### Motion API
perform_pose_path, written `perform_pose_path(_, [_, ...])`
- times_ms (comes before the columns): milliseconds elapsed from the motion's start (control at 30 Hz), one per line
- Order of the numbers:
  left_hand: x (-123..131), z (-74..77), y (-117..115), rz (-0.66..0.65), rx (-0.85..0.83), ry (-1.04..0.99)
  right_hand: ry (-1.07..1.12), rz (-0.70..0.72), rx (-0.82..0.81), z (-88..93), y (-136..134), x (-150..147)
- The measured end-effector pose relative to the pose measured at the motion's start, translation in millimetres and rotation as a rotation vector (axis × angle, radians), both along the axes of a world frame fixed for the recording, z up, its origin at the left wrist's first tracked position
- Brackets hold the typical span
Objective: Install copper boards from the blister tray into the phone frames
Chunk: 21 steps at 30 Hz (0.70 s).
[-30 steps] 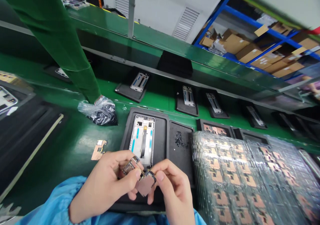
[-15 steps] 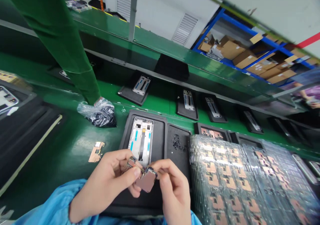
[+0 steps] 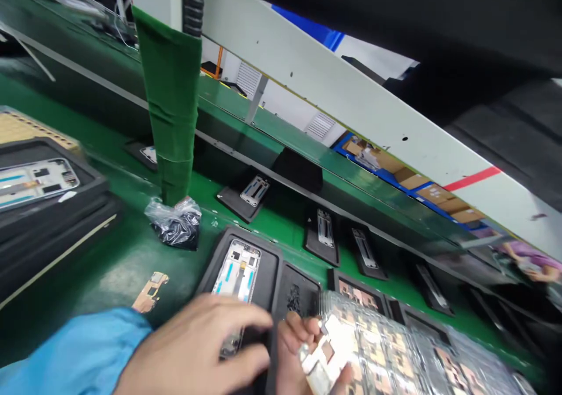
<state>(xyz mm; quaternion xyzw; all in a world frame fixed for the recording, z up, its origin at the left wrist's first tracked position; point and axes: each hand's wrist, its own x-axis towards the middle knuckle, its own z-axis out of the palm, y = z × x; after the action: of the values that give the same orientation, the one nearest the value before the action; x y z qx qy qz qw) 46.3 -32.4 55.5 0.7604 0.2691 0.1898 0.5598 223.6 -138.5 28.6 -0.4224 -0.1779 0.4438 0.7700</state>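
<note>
My left hand [image 3: 197,348] reaches forward low in the head view. Its fingers are stretched over the near end of a black tray [image 3: 270,263], thumb and forefinger apart on either side of the bottom of a white phone frame [image 3: 237,272] lying in the tray. My right hand [image 3: 298,354] is beside it, fingers curled round a small pale circuit board [image 3: 327,351] held up at the edge of the stacked clear trays. A blue sleeve [image 3: 74,354] covers my left arm.
A second black tray [image 3: 298,295] holds small dark parts. Clear trays of copper boards [image 3: 395,348] are stacked at the right. A loose board [image 3: 151,284], a plastic bag [image 3: 175,225], a green-wrapped post [image 3: 173,120] and stacked black trays [image 3: 44,208] lie left. Trays with frames [image 3: 322,234] ride the belt behind; another person [image 3: 527,263] is far right.
The view has tipped up and left. My hands have come apart: the left let go of the board and reached onto the tray, the right carried the board to the right.
</note>
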Motion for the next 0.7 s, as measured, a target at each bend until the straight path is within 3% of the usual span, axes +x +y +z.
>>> perform_pose_path(67, [-8, -13.1, 21, 0.143, 0.487, 0.23, 0.136, -0.035, -0.014, 0.1, 5, 6])
perform_pose_path(100, [-9, -21.3, 30, 0.167, 0.601, 0.284, 0.175, -0.044, -0.026, -0.4, 7, 8])
perform_pose_path(200, [-5, -42.5, 45, 0.15, 0.708, 0.311, 0.168, -0.01, -0.048, -4.9, 10, 15])
perform_pose_path(267, [-2, -48.7, 47, 0.142, 0.754, 0.303, 0.106, 0.044, -0.04, -9.3, 12, 18])
perform_pose_path(367, [-5, -45.8, 43, 0.13, 0.845, 0.268, 0.04, 0.09, -0.017, -12.6, 19, 23])
perform_pose_path(433, [-11, -39.2, 37, 0.09, 0.904, 0.21, -0.067, 0.039, -0.007, -9.7, 28, 27])
perform_pose_path(567, [-25, -26.2, 26, 0.027, 0.953, -0.013, -0.701, -0.167, -0.006, 4.7, 56, 30])
perform_pose_path(633, [-31, -23.2, 23, 0.008, 0.959, -0.142, -1.112, -0.084, 0.009, 10.2, 72, 27])
perform_pose_path(700, [-35, -23.3, 24, -0.033, 0.942, -0.226, -1.461, 0.09, 0.053, 11.3, 87, 21])
